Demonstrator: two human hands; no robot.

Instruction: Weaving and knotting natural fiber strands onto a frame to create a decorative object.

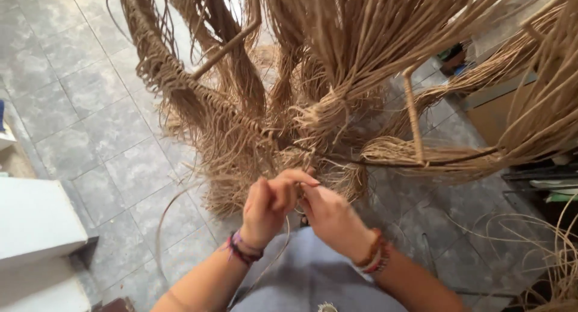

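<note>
A curved metal frame (415, 162) wrapped and hung with long tan rattan strands (337, 59) fills the upper view. My left hand (268, 206) and my right hand (328, 215) meet just below the frame's lower rim, fingers pinched together on a thin rattan strand (174, 197) that loops down to the left. Both wrists wear beaded bracelets. The fingertips partly hide where the strand enters the weave.
Grey tiled floor (90, 107) lies beneath. A white block-like surface (36, 221) sits at the left edge. Loose rattan strands (560, 258) trail at the lower right, near dark shelving and a cardboard box (494, 110).
</note>
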